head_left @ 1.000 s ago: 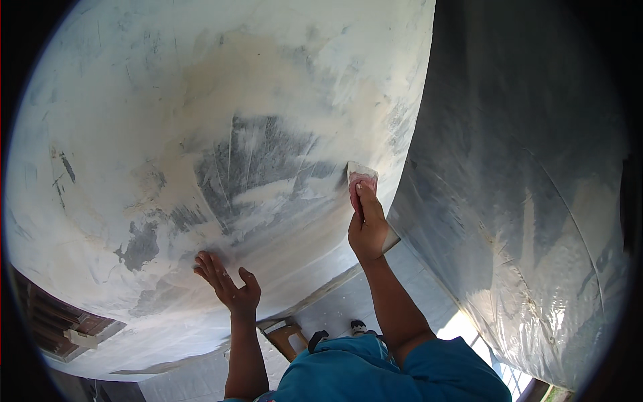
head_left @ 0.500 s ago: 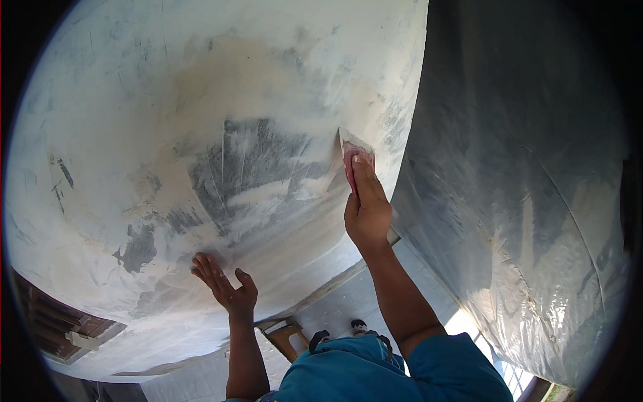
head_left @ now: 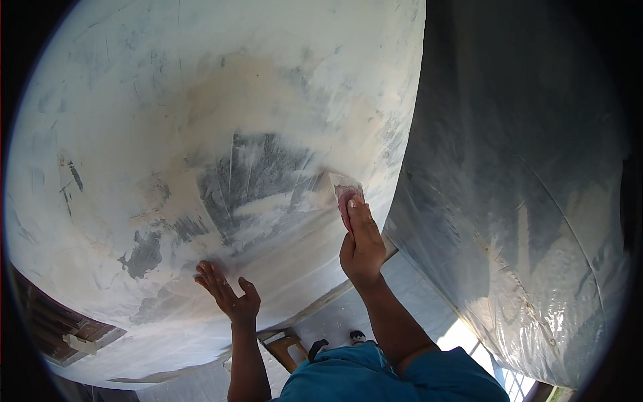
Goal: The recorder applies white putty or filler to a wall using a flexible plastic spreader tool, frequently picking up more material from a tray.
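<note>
My right hand (head_left: 363, 249) grips a flat putty scraper (head_left: 347, 199) with a reddish body and a pale, straight front edge. Its edge meets the white-coated wall (head_left: 281, 87) near the wall's right side. Fingers lie along the scraper's body, with the thumb on its left. My left hand (head_left: 231, 295) is open, fingers spread, its fingertips at the lower part of the wall and nothing in it. Dark grey streaked patches (head_left: 251, 167) show through the white coat between and above my hands. A smaller grey patch (head_left: 142, 254) lies left of my left hand.
Clear plastic sheeting (head_left: 509, 214) hangs to the right, beyond the wall's edge. A brown slatted opening (head_left: 50, 315) sits at lower left. Below me are a pale floor (head_left: 328, 318) and a brown, frame-like object (head_left: 287, 350) beside my feet.
My right hand and the scraper have moved downward and slightly left along the wall. My left hand stays at about the same part of the wall; the view has shifted a little.
</note>
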The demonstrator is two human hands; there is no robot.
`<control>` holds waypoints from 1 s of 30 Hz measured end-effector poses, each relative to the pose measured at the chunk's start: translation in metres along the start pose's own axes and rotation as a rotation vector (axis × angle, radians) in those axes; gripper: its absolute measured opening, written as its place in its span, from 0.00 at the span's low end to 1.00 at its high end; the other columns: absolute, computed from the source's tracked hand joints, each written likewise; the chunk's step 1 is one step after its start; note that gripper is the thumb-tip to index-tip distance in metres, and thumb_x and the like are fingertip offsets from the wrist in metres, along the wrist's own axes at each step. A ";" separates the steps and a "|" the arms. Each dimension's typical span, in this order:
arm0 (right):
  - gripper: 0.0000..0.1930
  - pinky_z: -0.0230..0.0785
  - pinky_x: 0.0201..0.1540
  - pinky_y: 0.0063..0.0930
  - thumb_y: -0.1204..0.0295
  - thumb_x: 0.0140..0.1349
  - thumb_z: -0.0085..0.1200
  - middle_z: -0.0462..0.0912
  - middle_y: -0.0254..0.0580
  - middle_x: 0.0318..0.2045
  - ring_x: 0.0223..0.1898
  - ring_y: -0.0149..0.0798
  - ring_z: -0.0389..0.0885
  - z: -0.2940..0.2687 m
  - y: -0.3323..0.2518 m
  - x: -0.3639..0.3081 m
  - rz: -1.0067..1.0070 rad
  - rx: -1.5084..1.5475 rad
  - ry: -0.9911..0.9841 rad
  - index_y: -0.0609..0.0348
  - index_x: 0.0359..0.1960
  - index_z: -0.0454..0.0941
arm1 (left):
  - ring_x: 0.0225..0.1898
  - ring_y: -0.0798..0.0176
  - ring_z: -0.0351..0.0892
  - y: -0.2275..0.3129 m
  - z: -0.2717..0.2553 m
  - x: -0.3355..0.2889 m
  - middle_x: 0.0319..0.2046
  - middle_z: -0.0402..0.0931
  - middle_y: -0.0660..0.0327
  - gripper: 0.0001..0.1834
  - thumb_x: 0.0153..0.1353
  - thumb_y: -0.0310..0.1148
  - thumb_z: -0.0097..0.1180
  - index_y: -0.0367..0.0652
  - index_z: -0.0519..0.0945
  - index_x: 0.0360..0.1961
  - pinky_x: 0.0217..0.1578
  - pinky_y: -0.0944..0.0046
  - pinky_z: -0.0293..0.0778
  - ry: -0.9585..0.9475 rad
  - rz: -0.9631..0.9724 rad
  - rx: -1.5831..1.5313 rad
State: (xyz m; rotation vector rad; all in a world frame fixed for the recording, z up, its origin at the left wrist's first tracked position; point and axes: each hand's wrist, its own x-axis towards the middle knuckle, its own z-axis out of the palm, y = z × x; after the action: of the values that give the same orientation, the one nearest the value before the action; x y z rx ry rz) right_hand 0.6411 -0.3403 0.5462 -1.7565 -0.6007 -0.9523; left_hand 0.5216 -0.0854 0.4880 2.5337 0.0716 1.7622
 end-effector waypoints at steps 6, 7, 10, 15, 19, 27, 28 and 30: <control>0.26 0.65 0.69 0.51 0.85 0.60 0.52 0.73 0.67 0.63 0.65 0.64 0.72 0.077 -0.008 -0.009 -0.080 -0.175 0.024 0.75 0.62 0.72 | 0.77 0.35 0.46 -0.001 0.000 -0.002 0.73 0.55 0.37 0.34 0.66 0.28 0.46 0.29 0.58 0.72 0.74 0.32 0.38 -0.076 -0.030 0.000; 0.26 0.65 0.69 0.51 0.84 0.61 0.53 0.72 0.66 0.63 0.66 0.64 0.71 0.094 -0.008 -0.021 -0.091 -0.182 0.018 0.74 0.63 0.71 | 0.77 0.35 0.46 0.000 0.002 -0.001 0.73 0.55 0.37 0.34 0.66 0.28 0.46 0.29 0.58 0.72 0.74 0.32 0.38 -0.083 -0.041 0.003; 0.27 0.66 0.69 0.50 0.82 0.61 0.56 0.73 0.66 0.62 0.66 0.63 0.71 0.105 -0.016 -0.059 -0.103 -0.198 -0.029 0.71 0.64 0.70 | 0.77 0.35 0.46 -0.004 0.001 -0.002 0.73 0.55 0.37 0.34 0.65 0.27 0.46 0.28 0.59 0.72 0.74 0.32 0.38 -0.098 -0.040 0.006; 0.23 0.73 0.64 0.43 0.80 0.60 0.59 0.81 0.55 0.57 0.60 0.52 0.80 0.045 -0.026 -0.100 -0.102 0.063 -0.386 0.64 0.59 0.77 | 0.77 0.36 0.46 -0.011 -0.006 -0.007 0.73 0.55 0.37 0.34 0.64 0.27 0.45 0.28 0.59 0.72 0.74 0.32 0.38 -0.112 -0.036 -0.015; 0.23 0.73 0.64 0.41 0.87 0.59 0.51 0.81 0.59 0.56 0.59 0.56 0.80 0.001 -0.025 -0.040 -0.016 -0.086 -0.071 0.68 0.59 0.78 | 0.78 0.36 0.45 -0.015 -0.004 -0.009 0.73 0.54 0.37 0.35 0.62 0.27 0.46 0.27 0.59 0.72 0.74 0.31 0.37 -0.118 0.004 -0.008; 0.29 0.70 0.66 0.44 0.85 0.59 0.54 0.74 0.61 0.64 0.64 0.58 0.75 0.047 -0.026 -0.001 -0.083 -0.162 -0.027 0.69 0.65 0.71 | 0.78 0.36 0.44 -0.014 -0.002 -0.008 0.74 0.53 0.37 0.37 0.60 0.26 0.47 0.26 0.59 0.72 0.74 0.31 0.37 -0.125 0.005 -0.026; 0.28 0.70 0.66 0.44 0.84 0.59 0.54 0.74 0.61 0.63 0.64 0.58 0.74 0.052 -0.032 -0.017 -0.085 -0.171 -0.082 0.68 0.65 0.71 | 0.78 0.36 0.44 -0.014 -0.001 -0.008 0.74 0.53 0.37 0.37 0.60 0.26 0.47 0.26 0.59 0.72 0.74 0.31 0.36 -0.132 0.007 -0.033; 0.26 0.71 0.65 0.44 0.84 0.59 0.54 0.76 0.60 0.61 0.62 0.57 0.77 0.057 -0.045 -0.049 -0.057 -0.087 -0.164 0.69 0.62 0.74 | 0.78 0.37 0.44 -0.015 -0.005 -0.011 0.74 0.53 0.37 0.37 0.60 0.26 0.47 0.26 0.59 0.71 0.74 0.31 0.36 -0.143 0.005 -0.028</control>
State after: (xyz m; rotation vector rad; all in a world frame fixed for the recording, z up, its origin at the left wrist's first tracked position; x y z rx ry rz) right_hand 0.5982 -0.2692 0.5197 -1.9171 -0.7269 -0.8908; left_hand 0.5128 -0.0707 0.4785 2.6328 0.0346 1.5659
